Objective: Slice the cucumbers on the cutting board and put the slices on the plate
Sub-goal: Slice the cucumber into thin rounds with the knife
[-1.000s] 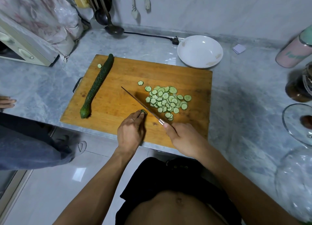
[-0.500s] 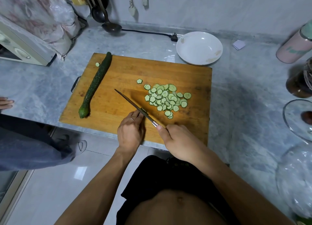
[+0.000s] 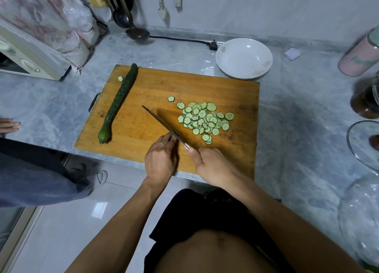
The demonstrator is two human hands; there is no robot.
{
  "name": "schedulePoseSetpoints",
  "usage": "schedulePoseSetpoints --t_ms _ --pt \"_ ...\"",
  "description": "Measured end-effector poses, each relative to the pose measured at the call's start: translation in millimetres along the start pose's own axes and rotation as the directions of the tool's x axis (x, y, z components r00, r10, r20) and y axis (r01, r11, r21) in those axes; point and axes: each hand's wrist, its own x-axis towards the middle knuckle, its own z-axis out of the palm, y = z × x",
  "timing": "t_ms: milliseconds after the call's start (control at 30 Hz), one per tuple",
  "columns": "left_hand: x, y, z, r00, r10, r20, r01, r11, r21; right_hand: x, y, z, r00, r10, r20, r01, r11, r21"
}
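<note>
A wooden cutting board [image 3: 184, 84] lies on the marble counter. At its left lies a whole cucumber [image 3: 118, 102], with one stray slice [image 3: 120, 79] beside its far end. A pile of several thin cucumber slices [image 3: 205, 119] sits right of centre. My right hand [image 3: 213, 164] grips the handle of a knife [image 3: 160, 122] whose blade points away to the left. My left hand [image 3: 161, 156] has its fingertips bent down against the blade's left side, over the last cucumber end, which is hidden. The white plate [image 3: 244, 55] behind the board holds nothing.
Another person's hand [image 3: 9, 125] and blue-trousered leg [image 3: 30, 170] are at the left. An appliance [image 3: 26, 61] stands back left, with a ladle [image 3: 137, 34] and a plug [image 3: 213, 45] behind the board. A pink canister [image 3: 361, 57], a dark jar [image 3: 367, 100] and a glass lid [image 3: 365, 145] are on the right.
The knife shifted slightly left and toward me. The green cucumber end seen at my left fingertips earlier is now covered by them.
</note>
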Motion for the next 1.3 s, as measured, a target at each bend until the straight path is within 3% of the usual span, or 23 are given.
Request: schedulePoseSetpoints --t_ms 233,534,1301 --pt "8.0 -9.8 -12.1 0.984 -0.006 0.176 0.006 1.000 -0.002 2.5 7.5 -21.9 0.998 -0.024 -0.055 0.029 0.995 0.090" --pt "-1.3 -10.8 -1.6 0.994 0.107 0.014 -0.106 0.994 -0.020 -20.9 8.0 -15.6 0.996 -0.075 -0.043 0.074 0.997 -0.018" --pt "-8.4 -4.1 7.7 0.995 0.093 -0.025 -0.093 0.995 -0.019 -7.2 -0.3 -9.5 0.999 -0.030 0.023 0.030 1.000 0.004"
